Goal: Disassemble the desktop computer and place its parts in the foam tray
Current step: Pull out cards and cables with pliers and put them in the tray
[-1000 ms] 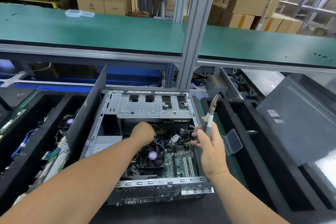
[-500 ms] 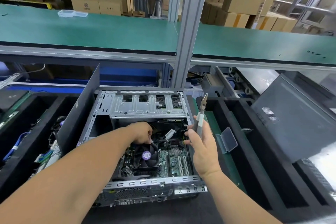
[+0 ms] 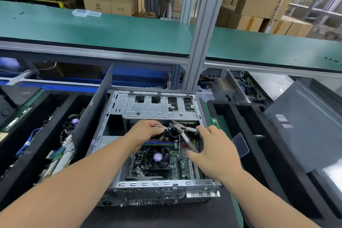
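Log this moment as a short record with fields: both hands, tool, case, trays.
left hand: pinches a bundle of black cables with a white tie, lifted inside the case
right hand: grips grey-handled cutting pliers, tip at the tie
case: open grey metal desktop computer case, black fan with purple hub in place
trays: black foam tray at right; left black foam tray holds boards and cables

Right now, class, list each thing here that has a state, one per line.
Computer case: side panel off, lying flat.
Cable bundle: tied, pinched up by the left hand.
Cutters: gripped by the right hand, tip at the tie.
CPU fan: mounted.
Clear lid: raised.
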